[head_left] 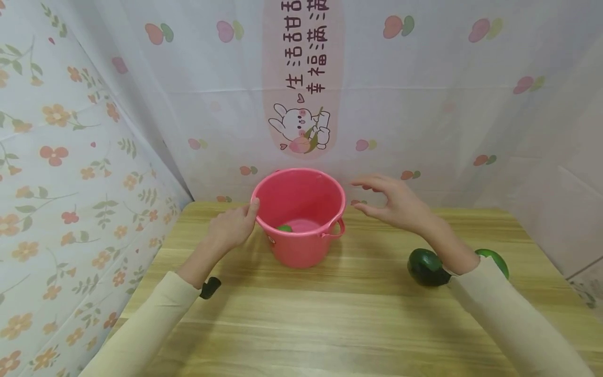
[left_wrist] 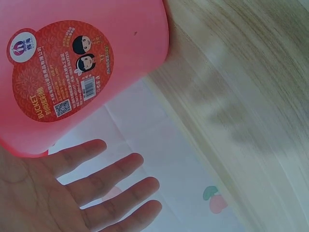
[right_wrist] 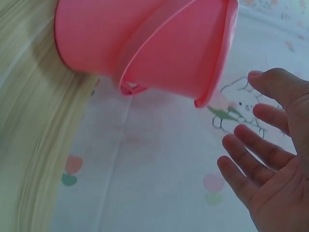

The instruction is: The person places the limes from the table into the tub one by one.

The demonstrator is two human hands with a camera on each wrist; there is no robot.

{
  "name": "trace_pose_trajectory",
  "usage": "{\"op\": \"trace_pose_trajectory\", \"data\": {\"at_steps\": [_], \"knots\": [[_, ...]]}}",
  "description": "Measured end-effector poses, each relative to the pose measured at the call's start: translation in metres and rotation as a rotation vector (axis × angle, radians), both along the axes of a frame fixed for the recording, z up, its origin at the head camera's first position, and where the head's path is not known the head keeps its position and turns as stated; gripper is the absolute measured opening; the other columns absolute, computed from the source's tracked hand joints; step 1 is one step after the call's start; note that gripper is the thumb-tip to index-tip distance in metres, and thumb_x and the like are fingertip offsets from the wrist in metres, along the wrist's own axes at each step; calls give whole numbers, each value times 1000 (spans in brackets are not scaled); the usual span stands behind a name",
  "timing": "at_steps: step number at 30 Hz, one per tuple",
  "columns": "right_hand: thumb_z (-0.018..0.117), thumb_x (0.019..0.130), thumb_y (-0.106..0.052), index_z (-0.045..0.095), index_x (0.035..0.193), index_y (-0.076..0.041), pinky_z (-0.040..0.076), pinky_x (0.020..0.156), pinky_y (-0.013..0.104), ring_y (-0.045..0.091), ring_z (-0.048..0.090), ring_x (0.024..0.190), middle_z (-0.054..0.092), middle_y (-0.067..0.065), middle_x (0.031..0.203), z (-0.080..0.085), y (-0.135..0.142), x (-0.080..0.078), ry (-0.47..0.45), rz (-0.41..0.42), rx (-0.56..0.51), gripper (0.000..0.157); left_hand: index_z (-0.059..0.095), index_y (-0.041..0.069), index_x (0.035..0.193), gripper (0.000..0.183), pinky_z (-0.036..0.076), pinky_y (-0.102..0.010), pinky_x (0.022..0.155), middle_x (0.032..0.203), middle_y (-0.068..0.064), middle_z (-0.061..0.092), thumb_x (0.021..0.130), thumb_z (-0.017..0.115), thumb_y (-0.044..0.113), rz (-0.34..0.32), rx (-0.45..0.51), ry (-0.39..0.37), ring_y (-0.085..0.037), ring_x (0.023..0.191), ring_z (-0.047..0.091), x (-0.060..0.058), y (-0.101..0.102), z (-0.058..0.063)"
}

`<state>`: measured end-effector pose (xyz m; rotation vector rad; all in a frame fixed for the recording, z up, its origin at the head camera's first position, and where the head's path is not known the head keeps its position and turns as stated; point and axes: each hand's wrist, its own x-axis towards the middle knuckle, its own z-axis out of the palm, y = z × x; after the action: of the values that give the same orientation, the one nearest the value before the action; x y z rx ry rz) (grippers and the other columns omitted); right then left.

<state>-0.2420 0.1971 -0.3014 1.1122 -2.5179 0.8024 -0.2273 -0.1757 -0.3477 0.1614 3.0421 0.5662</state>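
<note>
A pink plastic bucket (head_left: 301,251) stands upright on the wooden table, its handle hanging down on the right side. My left hand (head_left: 234,226) is at the bucket's left rim, with the thumb lying at the edge. In the left wrist view its other fingers (left_wrist: 113,181) are straight and spread, beside the bucket's wall with the red label (left_wrist: 63,72). Inside the bucket lies a small green round thing (head_left: 285,228), mostly hidden by the near wall. My right hand (head_left: 398,201) hovers to the right of the rim, apart from it, fingers loosely extended and holding nothing.
To the right on the table (head_left: 301,324) lies a dark green, avocado-like fruit (head_left: 426,267). A brighter green round fruit (head_left: 494,261) is partly hidden behind the right sleeve. Beside the left sleeve is a small black object (head_left: 210,287). Patterned cloth (head_left: 424,104) hangs behind and on the left.
</note>
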Motion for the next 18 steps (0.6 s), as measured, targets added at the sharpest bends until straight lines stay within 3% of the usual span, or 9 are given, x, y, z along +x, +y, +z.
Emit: {"op": "trace_pose_trajectory", "data": {"at_steps": [8,18], "knots": [[71,83,-35,60,122,-18,46,84,42,18,53,106,57,-4,119,-7,24,3,-9,-33,28,44,44,14,140,87,42,-57,74,117,-15,59,88,-1,68,1,-25,19,-39,99,56,-2,1,-1],[73,83,-27,60,121,-17,45,83,46,20,54,103,59,2,116,-15,49,6,-10,-84,60,42,43,16,142,76,40,-60,77,122,-14,57,94,6,62,10,-9,6,-39,103,54,-1,1,-2]]}}
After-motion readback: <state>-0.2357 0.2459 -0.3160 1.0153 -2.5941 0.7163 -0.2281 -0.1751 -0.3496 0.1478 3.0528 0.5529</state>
